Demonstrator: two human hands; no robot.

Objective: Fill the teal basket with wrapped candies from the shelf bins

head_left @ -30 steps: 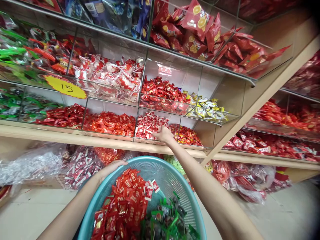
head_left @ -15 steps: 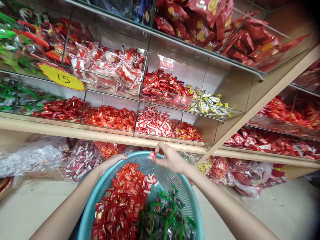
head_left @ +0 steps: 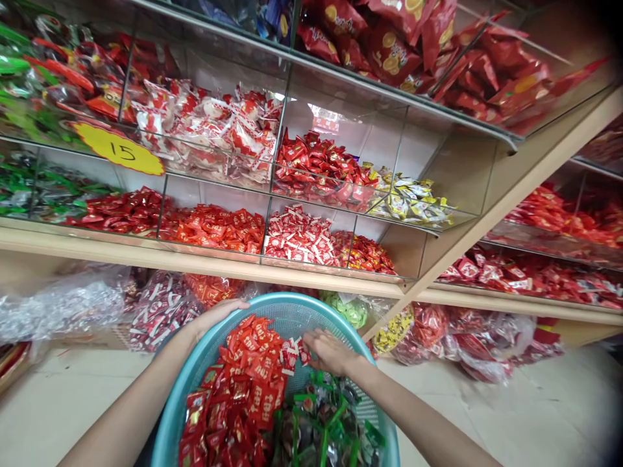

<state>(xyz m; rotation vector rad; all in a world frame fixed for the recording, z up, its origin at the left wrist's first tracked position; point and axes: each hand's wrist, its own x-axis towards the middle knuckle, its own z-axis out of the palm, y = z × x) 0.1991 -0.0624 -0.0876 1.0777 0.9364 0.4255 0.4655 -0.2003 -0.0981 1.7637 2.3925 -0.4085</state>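
Observation:
My left hand (head_left: 217,318) is closed over the left rim of a round turquoise plastic basket (head_left: 168,408). My right hand (head_left: 327,351) is down inside the basket, its fingers bent together at a small red-and-white wrapped candy (head_left: 304,352); the fingertips are partly hidden. Right beside it lie a few matching red-and-white candies (head_left: 289,353). Orange-red wrapped candies (head_left: 257,350) fill the upper left of the basket, with darker red candies (head_left: 214,428) below them. Dark candies in clear and green wrappers (head_left: 324,421) lie at the lower right.
Ahead stands a wooden shelf with clear bins, among them a bin of red-and-white candies (head_left: 299,237) and one of orange-red candies (head_left: 221,227). A yellow price tag reading 15 (head_left: 119,150) hangs at the left. Bagged candies (head_left: 163,311) lie under the shelf on the tiled floor.
My right hand has moved down from above the basket's far rim into the basket, carrying a red-and-white candy to the others. My left hand stays on the rim.

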